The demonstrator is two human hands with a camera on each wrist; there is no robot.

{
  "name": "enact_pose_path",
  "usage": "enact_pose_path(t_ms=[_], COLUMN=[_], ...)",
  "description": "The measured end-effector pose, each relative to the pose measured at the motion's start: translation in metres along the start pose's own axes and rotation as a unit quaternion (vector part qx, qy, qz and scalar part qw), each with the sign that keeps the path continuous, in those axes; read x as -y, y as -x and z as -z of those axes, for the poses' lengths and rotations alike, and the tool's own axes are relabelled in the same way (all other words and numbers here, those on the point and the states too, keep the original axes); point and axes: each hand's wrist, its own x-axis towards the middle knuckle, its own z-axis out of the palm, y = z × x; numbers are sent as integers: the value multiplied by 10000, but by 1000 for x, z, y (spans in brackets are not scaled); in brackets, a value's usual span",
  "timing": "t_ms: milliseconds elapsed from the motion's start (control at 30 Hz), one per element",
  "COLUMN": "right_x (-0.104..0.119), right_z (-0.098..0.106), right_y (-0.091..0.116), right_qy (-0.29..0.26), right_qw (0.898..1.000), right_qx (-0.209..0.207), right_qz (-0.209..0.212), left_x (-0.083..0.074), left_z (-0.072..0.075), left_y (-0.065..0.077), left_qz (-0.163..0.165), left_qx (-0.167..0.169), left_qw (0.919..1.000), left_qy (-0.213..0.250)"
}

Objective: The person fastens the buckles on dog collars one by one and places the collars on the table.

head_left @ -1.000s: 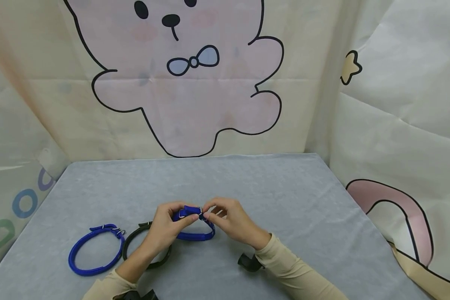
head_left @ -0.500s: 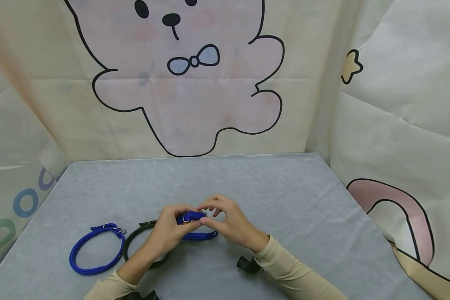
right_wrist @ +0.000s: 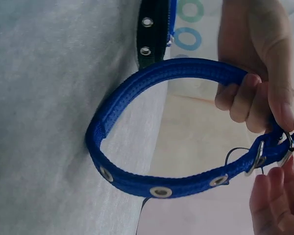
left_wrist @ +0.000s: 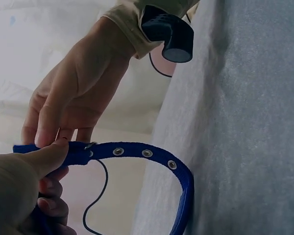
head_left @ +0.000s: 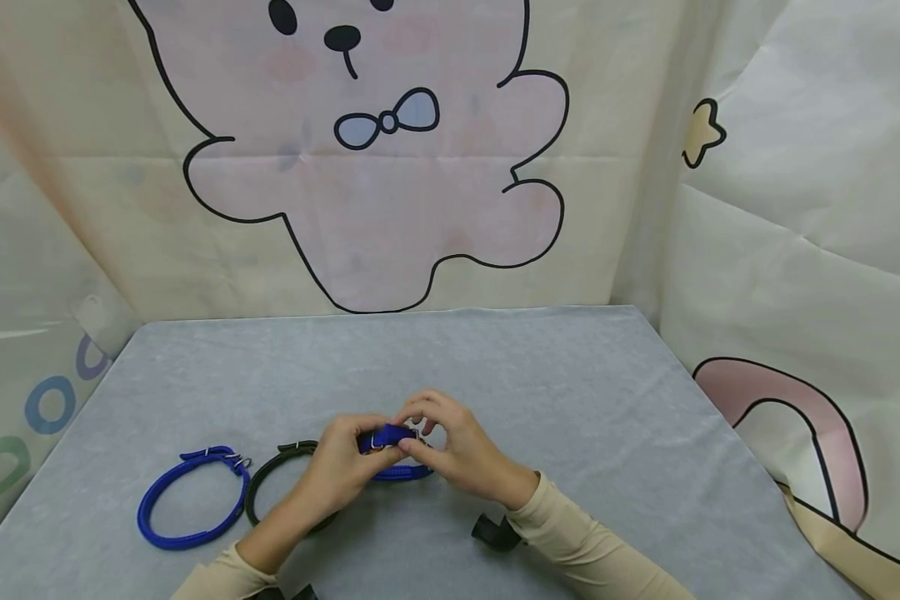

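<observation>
A blue collar [head_left: 403,473] with metal eyelets is held up in a loop between both hands, its lower part close over the table. My left hand [head_left: 345,462] grips it near the buckle [right_wrist: 256,157], thumb on top and fingers curled round the strap. From the other side my right hand [head_left: 461,454] pinches the strap end by the metal ring [right_wrist: 287,149] with thumb and fingertips. In the left wrist view the strap's eyelets [left_wrist: 147,153] face the camera. Fingers partly hide the buckle area in the head view.
Another blue collar [head_left: 147,500] lies buckled in a loop at the left of the grey table [head_left: 570,392]. Beside it lies a dark green collar [head_left: 261,483], partly behind the left arm. Printed curtains [head_left: 450,208] stand behind the table.
The left hand has shifted a little to the right with the collar. The right hand's fingertips have closed in toward the left hand and now cover more of the buckle end.
</observation>
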Motion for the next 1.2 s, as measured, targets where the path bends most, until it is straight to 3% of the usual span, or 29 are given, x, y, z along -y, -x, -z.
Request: enact_pose_path(t_ms=[200,433,633,867,1000,1200], right_x=[-2,-4,-3,-4,-7,-10], right_z=[3,2,2,4,6,11], right_y=[-2,-3,-2,-2,-3,-4], right_qy=[-325,-270,-298,-691,-790,-895], right_qw=[9990,9993,9990,9958,9941,9908], right_qx=[-193,-233,-267,-516,-678,-914], right_qz=[-252,-124,-195,-305,-313,-439], left_x=[2,2,1,3,4,4], left_z=[-1,1,2,1,0,-1], left_y=[-1,1,1,-1,-1,0], left_qz=[362,240,288,591,692,334], left_qx=[-191,-188,-133,106,5,-321], left_qw=[9975,9977,9985,9981,9975,9988], left_qy=[578,609,446,-160,-145,-144])
